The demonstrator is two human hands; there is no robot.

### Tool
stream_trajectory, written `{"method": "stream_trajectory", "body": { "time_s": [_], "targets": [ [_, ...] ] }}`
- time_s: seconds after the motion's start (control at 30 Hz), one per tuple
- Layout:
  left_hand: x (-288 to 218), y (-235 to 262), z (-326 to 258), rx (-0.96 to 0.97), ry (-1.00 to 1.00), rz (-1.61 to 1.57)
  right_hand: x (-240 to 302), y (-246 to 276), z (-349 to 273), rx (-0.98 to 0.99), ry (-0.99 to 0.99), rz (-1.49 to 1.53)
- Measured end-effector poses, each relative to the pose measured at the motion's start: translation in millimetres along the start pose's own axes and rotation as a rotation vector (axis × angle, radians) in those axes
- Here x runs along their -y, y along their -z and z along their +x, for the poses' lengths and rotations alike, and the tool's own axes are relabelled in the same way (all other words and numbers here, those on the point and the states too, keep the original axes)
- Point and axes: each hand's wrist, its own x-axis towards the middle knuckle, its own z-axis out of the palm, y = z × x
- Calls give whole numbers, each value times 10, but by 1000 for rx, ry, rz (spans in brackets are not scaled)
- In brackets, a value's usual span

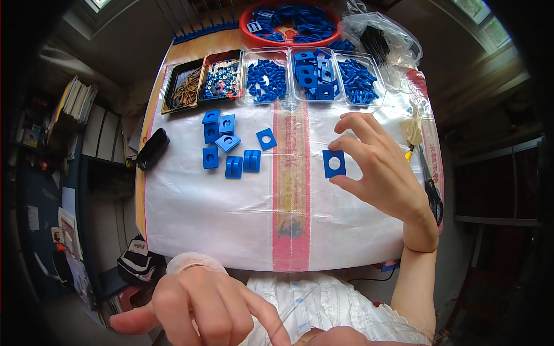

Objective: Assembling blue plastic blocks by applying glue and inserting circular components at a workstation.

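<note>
My right hand (378, 164) is raised over the right half of the table. Its thumb and a fingertip pinch the edges of a flat blue square plate with a round hole (327, 168). My left hand (210, 305) is off the table's near edge, close to my body. Its fingers are apart, with nothing seen in them. On the sheet left of the middle stripe lies a loose group of blue square pieces (228, 143). Another blue plate with a hole (272, 145) lies apart from them, nearer the stripe. Two blue pieces with raised ridges (234, 167) lie nearest me.
Along the far side stand trays of screws (190, 86), nuts (222, 78), small blue parts (265, 81), blue plates (314, 78) and more blue parts (358, 81). Behind is a red basin (245, 36). A black case (153, 150) lies left, scissors (434, 199) right.
</note>
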Motion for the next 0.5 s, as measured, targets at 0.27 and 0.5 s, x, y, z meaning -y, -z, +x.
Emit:
{"method": "stream_trajectory", "body": {
  "time_s": [0.27,0.5],
  "targets": [
    [14,-55,-63,18,-9,-90,25,-3,6,10,27,3],
    [78,13,88,97,20,-132,15,-26,-14,22,20,-14]
  ]
}}
